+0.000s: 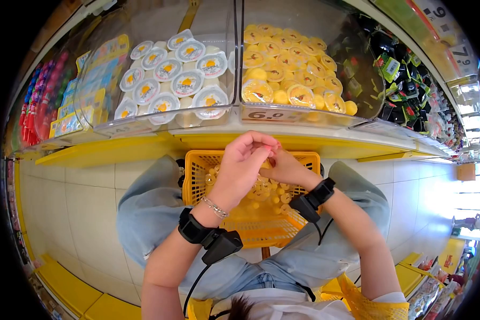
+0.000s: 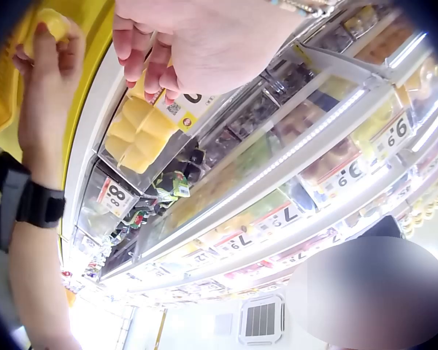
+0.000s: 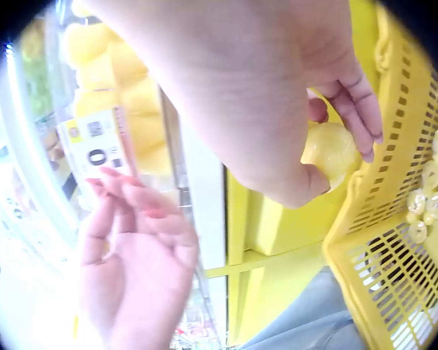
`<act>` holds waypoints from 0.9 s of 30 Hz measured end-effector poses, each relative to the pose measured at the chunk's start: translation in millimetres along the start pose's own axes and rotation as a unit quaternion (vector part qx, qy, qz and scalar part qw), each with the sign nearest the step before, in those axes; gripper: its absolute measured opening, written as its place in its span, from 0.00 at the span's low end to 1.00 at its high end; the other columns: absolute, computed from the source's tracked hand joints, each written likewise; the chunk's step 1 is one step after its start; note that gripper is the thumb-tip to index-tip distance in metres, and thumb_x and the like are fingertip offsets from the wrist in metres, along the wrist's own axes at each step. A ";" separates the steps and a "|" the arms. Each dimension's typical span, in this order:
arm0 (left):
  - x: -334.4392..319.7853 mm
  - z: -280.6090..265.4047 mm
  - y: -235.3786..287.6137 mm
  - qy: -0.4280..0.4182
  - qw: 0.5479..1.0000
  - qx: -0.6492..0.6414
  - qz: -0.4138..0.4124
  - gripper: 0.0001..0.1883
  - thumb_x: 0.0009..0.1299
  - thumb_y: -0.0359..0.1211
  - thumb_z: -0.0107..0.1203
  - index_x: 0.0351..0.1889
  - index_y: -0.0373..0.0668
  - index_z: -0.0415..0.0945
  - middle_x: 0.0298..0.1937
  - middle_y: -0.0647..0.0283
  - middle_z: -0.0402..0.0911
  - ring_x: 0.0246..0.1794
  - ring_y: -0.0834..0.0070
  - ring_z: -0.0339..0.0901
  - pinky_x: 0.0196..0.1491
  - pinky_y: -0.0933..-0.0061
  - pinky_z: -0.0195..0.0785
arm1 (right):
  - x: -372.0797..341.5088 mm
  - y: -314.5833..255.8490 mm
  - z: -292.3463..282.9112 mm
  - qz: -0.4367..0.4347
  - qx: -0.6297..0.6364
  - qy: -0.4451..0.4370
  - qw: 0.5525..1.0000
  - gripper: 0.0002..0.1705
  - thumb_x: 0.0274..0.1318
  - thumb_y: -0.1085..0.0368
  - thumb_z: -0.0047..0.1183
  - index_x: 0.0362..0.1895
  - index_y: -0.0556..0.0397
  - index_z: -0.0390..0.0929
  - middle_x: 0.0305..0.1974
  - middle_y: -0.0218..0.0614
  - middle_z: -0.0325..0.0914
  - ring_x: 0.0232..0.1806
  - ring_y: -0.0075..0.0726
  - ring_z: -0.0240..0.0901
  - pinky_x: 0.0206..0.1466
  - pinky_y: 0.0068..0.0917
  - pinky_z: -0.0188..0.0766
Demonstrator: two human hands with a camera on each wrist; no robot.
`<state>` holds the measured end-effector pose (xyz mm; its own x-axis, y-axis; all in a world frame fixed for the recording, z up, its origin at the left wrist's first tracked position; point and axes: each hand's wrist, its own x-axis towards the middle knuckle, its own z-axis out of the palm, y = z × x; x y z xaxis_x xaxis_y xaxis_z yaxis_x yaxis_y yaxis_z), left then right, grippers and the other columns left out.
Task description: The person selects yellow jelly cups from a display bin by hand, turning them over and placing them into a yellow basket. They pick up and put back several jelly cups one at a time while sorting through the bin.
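My right hand (image 1: 289, 169) holds a small yellow pudding cup (image 3: 330, 156) between thumb and fingers, beside the rim of the yellow shopping basket (image 3: 343, 219). The same cup shows pinched in that hand in the left wrist view. My left hand (image 2: 208, 36) has its fingers loosely bent and nothing in them, in front of the bin of yellow cups (image 2: 139, 131). In the head view both hands are above the basket's far side, the left fingertips overlapping the right hand. Inside the basket lie several yellow cups (image 1: 266, 189), partly hidden by the hands.
A clear bin of yellow lidded cups (image 1: 301, 95) stands ahead, with a price tag (image 1: 266, 114) on its front. White lidded cups (image 1: 188, 84) fill the bin to its left. Dark packets (image 1: 400, 80) lie at the right. My knees flank the basket on the tiled floor (image 1: 85, 213).
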<state>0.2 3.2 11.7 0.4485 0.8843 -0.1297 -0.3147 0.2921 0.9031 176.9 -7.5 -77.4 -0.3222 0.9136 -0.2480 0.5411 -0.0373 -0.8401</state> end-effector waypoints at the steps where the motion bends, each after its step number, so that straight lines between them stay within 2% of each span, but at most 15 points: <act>1: -0.6 0.2 0.2 0.002 1.000 -0.004 0.000 0.06 0.72 0.28 0.50 0.44 0.41 0.75 0.44 0.64 0.81 0.45 0.80 0.77 0.48 0.79 0.66 | -3.2 -16.3 -10.9 0.020 -0.025 -0.010 0.999 0.23 0.44 0.59 0.61 0.45 0.55 0.74 0.37 0.46 0.72 0.40 0.43 0.71 0.45 0.37 0.69; 2: -0.7 0.6 -0.1 0.002 1.000 -0.008 0.000 0.06 0.72 0.28 0.50 0.44 0.41 0.75 0.43 0.65 0.81 0.45 0.80 0.77 0.47 0.79 0.66 | -7.4 -29.7 -20.0 0.040 -0.049 -0.020 0.998 0.24 0.44 0.58 0.62 0.46 0.55 0.74 0.37 0.45 0.71 0.39 0.43 0.70 0.44 0.36 0.68; 5: -0.3 0.9 -5.1 -0.017 1.000 -0.004 -0.001 0.06 0.71 0.28 0.51 0.44 0.40 0.75 0.42 0.65 0.81 0.46 0.80 0.77 0.46 0.80 0.67 | -18.5 -57.1 -38.6 0.052 -0.010 -0.022 0.998 0.24 0.45 0.60 0.63 0.48 0.54 0.74 0.32 0.39 0.66 0.34 0.38 0.66 0.40 0.32 0.67; 8: -2.4 5.1 -3.5 -0.012 1.000 0.001 -0.011 0.05 0.70 0.27 0.52 0.42 0.39 0.74 0.40 0.65 0.80 0.44 0.80 0.77 0.44 0.80 0.67 | -25.7 -70.7 -41.5 -0.024 0.061 0.017 0.998 0.23 0.44 0.62 0.64 0.47 0.52 0.74 0.32 0.37 0.64 0.32 0.33 0.66 0.37 0.28 0.67; 11: -6.1 6.5 12.5 0.036 0.999 0.009 0.014 0.04 0.69 0.27 0.52 0.41 0.39 0.73 0.39 0.65 0.79 0.42 0.80 0.76 0.43 0.79 0.66 | -31.4 -92.0 -56.5 -0.051 0.032 -0.003 0.998 0.19 0.50 0.65 0.62 0.47 0.52 0.74 0.36 0.35 0.69 0.34 0.26 0.69 0.37 0.24 0.69; 14: -5.3 0.0 14.9 0.052 0.996 -0.052 0.046 0.05 0.68 0.26 0.52 0.40 0.39 0.72 0.39 0.65 0.78 0.41 0.80 0.75 0.43 0.79 0.66 | -32.6 -94.0 -68.2 -0.029 0.289 -0.063 0.955 0.18 0.56 0.64 0.60 0.50 0.53 0.73 0.43 0.32 0.72 0.38 0.22 0.71 0.40 0.21 0.70; 15: -5.1 -4.3 13.5 0.046 0.996 -0.054 0.045 0.06 0.68 0.26 0.52 0.41 0.39 0.71 0.42 0.65 0.77 0.43 0.80 0.74 0.45 0.79 0.65 | -33.8 -98.9 -77.1 -0.061 0.297 -0.079 0.950 0.16 0.61 0.65 0.56 0.52 0.54 0.72 0.47 0.29 0.74 0.42 0.19 0.72 0.42 0.19 0.71; 18: -4.1 1.2 18.1 0.037 0.997 -0.062 0.040 0.09 0.66 0.23 0.55 0.44 0.37 0.73 0.45 0.65 0.77 0.47 0.78 0.74 0.51 0.77 0.68 | -40.6 -115.0 -86.7 -0.040 0.415 -0.045 0.908 0.19 0.62 0.66 0.55 0.56 0.54 0.71 0.45 0.30 0.74 0.41 0.21 0.73 0.43 0.20 0.72; 22: -3.6 6.2 17.9 -0.001 0.997 -0.034 0.063 0.17 0.67 0.23 0.54 0.55 0.35 0.71 0.52 0.62 0.76 0.53 0.76 0.73 0.57 0.74 0.67 | -38.7 -115.2 -78.8 -0.039 0.527 -0.060 0.847 0.25 0.64 0.65 0.53 0.64 0.55 0.66 0.49 0.35 0.76 0.48 0.26 0.75 0.50 0.25 0.76; 24: -5.0 6.7 17.8 -0.017 0.997 0.001 0.075 0.20 0.69 0.25 0.52 0.60 0.35 0.69 0.57 0.62 0.75 0.55 0.77 0.72 0.58 0.73 0.66 | -37.8 -109.0 -76.4 -0.032 0.531 -0.049 0.845 0.23 0.64 0.63 0.53 0.61 0.57 0.67 0.47 0.37 0.78 0.46 0.28 0.77 0.50 0.26 0.77; 27: -4.7 8.1 15.7 0.004 0.997 -0.024 0.068 0.18 0.71 0.26 0.55 0.58 0.33 0.72 0.55 0.60 0.77 0.53 0.76 0.74 0.56 0.74 0.69 | -40.0 -106.8 -77.7 -0.006 0.493 -0.037 0.869 0.19 0.65 0.62 0.53 0.55 0.58 0.69 0.41 0.39 0.80 0.40 0.30 0.81 0.43 0.25 0.80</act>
<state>-0.1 0.7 29.8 0.3929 0.9195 -0.0108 -0.4121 0.1865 0.8918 192.4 -8.6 59.8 -0.3914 0.8893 -0.2364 -0.3790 -0.3899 -0.8392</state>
